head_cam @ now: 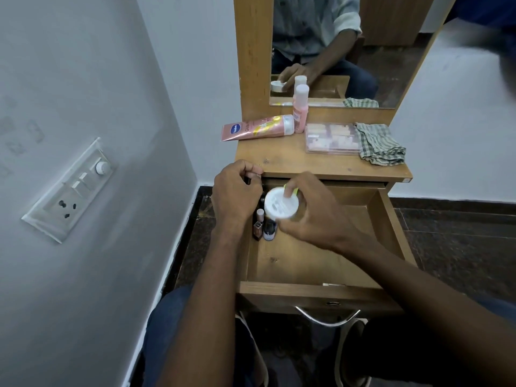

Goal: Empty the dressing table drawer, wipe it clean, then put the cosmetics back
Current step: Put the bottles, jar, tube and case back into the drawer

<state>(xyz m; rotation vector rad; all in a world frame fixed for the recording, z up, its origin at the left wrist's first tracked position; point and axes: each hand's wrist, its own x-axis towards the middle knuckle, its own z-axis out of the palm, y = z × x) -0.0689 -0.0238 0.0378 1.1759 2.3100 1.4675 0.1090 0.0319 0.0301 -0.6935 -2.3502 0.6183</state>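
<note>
From the head view, the right hand point(315, 216) has its grip closed round a white round jar point(280, 203), held tilted over the back left part of the open drawer point(321, 296). The left hand point(236, 191) hovers curled over the drawer's back left corner; whether its grip holds anything, I cannot tell. In the drawer, just below the jar, stand two small bottles point(264, 229); behind the drawer, on the bench point(279, 160), lie a pink tube point(258, 128), a clear case point(331, 138) and a checked cloth point(379, 143).

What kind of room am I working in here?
Likely a bedroom or dressing corner at home: a wooden dressing table with a mirror, cosmetics like the pink tube, and a wall switchboard.
</note>
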